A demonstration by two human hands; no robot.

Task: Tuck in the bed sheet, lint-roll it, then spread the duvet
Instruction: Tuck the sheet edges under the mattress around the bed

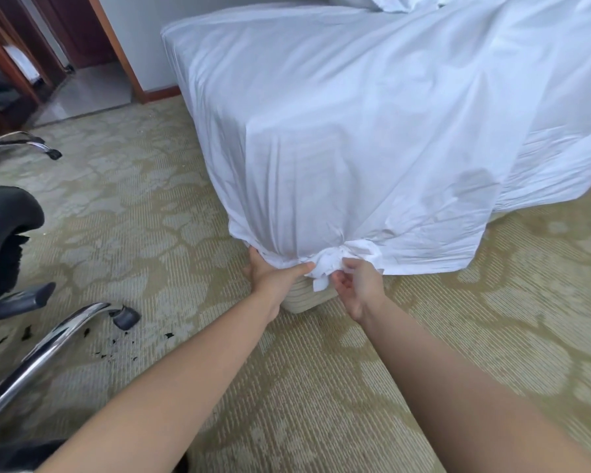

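The head view showed one bed, its corner draped in a smooth white cotton bed sheet (338, 131) gathered into one wrinkled knot (325, 264) at the bottom edge. Two bare hands met there: the left hand (273, 274) cupped the sheeted corner with its thumb pressed against the knot, while the right hand (359, 285) pinched the knot's loose tail. One black office chair (4, 240) with chrome legs stood on the patterned beige carpet (321, 370).

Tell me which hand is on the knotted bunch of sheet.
The right hand: its fingers pinch the knot at the bed's corner. The left hand grips the sheet edge beside it, under the corner.
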